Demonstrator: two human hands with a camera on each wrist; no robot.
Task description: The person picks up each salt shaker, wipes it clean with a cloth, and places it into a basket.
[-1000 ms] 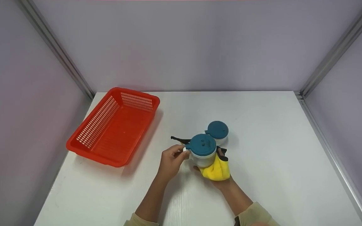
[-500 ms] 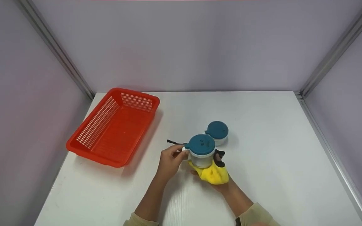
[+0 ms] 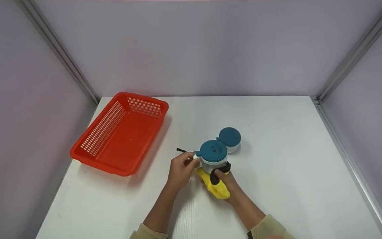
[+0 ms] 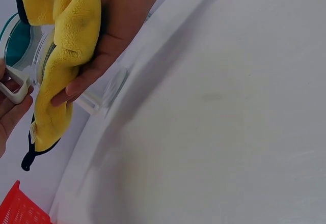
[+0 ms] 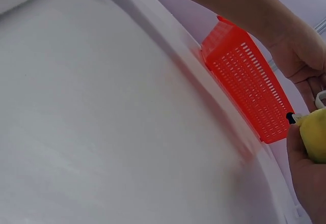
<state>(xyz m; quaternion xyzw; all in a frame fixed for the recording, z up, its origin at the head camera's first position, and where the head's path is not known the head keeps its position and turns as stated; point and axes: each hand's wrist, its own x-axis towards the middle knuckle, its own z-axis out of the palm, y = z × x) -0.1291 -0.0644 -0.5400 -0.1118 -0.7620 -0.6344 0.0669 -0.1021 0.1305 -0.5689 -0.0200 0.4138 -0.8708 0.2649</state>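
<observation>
A clear jar with a teal lid [image 3: 213,151] is held up by its white handle [image 4: 19,85], which my left hand [image 3: 180,171] pinches between thumb and fingers. My right hand [image 3: 230,187] grips a yellow cloth [image 3: 216,188] with black edging against the jar's lower side. In the left wrist view, the right fingers [image 4: 97,63] lie along the cloth, and one dark-edged corner dangles below. Cloth and fingers hide much of the jar's body. Just behind stands a second teal-lidded jar [image 3: 229,136], upright on the table.
A red plastic basket [image 3: 141,159] with slotted walls stands on the left of the white table [image 3: 287,159]. Pale panels [image 3: 191,49] enclose the table at the back and both sides.
My right hand has turned and shifted left with the cloth, bringing its thumb and a black-edged fold to the jar's front. The left hand stays almost still on the handle.
</observation>
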